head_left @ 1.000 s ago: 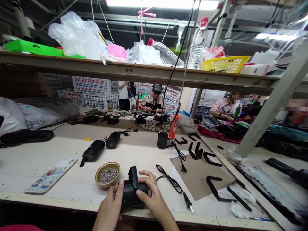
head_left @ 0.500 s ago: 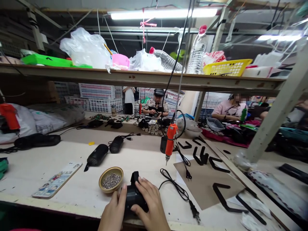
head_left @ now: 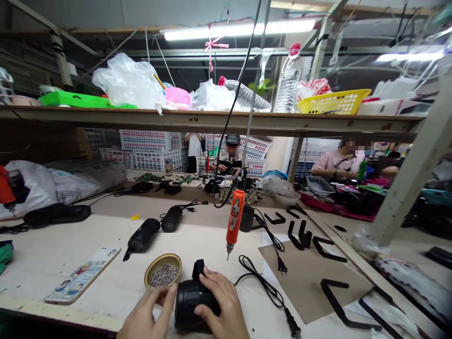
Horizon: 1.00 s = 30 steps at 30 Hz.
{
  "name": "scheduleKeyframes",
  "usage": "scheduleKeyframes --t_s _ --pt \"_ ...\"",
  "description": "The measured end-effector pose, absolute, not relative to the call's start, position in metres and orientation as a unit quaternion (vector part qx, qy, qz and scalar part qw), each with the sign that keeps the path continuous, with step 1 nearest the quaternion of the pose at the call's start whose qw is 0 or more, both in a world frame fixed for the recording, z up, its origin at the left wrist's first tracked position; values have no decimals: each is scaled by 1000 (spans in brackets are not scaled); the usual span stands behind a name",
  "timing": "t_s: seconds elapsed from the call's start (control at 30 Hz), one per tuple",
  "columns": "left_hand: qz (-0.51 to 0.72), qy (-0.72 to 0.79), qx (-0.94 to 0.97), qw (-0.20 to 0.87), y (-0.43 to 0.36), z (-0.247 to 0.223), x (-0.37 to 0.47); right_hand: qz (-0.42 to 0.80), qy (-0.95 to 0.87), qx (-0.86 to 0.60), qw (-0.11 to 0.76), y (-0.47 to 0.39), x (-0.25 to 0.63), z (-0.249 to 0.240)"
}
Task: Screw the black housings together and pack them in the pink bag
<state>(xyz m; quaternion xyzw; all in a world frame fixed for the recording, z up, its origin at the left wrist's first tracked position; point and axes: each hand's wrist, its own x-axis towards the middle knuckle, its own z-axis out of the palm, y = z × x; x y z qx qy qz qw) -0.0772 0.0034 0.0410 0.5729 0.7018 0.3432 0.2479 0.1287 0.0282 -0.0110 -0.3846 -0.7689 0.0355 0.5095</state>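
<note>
A black cylindrical device (head_left: 189,306) with a bracket on top lies at the table's front edge. My right hand (head_left: 224,303) is wrapped round its right side, fingers near the bracket. My left hand (head_left: 150,310) is just left of the device, thumb and fingertips bent together beside the bowl's rim; whatever they may hold is too small to make out. The brass-coloured bowl (head_left: 146,275) contains many small screws (head_left: 164,274). An orange electric screwdriver (head_left: 235,216) hangs bit-down above the table, behind the device.
A phone (head_left: 83,278) lies at left, with black devices (head_left: 143,237) behind it. Black cables (head_left: 263,282) and angled brackets (head_left: 334,301) lie at right on brown card (head_left: 303,282). Two people work across the tables. A loaded shelf (head_left: 212,121) spans overhead.
My left hand has come off the device and moved left, its fingertips now bent together. The hanging screwdriver has swung left. My right hand still holds the device.
</note>
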Motion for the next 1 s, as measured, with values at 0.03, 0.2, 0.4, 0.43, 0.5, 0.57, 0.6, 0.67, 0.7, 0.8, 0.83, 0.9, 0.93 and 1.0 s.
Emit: scheduleKeyframes --t_s 0.03,0.2,0.4,0.43,0.5,0.57,0.6,0.67,0.7,0.8,0.83,0.9,0.93,1.0 --pt "365 706 570 210 9 44 -79 62 -766 -387 510 30 129 -11" --pt "260 719 626 150 56 42 -77 204 -739 -409 494 39 132 -12" --pt "180 721 645 175 85 36 -78 249 -733 -391 498 43 134 -17" --pt "178 719 647 181 86 36 -80 251 -731 -392 499 43 134 -17" --pt "180 713 649 196 88 37 -83 252 -727 -396 500 43 133 -17" --pt "191 707 648 208 89 36 -86 251 -725 -398 502 42 133 -17" --pt "199 705 647 213 90 35 -86 250 -724 -400 503 42 133 -17" --pt "222 702 641 217 89 33 -86 249 -723 -401 504 42 133 -17" --pt "238 701 636 218 89 31 -86 248 -723 -402 504 42 133 -17" --pt "295 695 617 222 87 27 -84 247 -727 -400 501 42 134 -18" --pt "315 693 609 224 87 26 -84 247 -727 -401 499 42 134 -18" --pt "355 689 588 233 88 26 -87 248 -728 -404 496 42 134 -18" --pt "375 686 577 237 89 26 -88 249 -728 -406 494 41 134 -17" --pt "416 676 557 244 89 26 -91 249 -727 -407 493 41 134 -17"
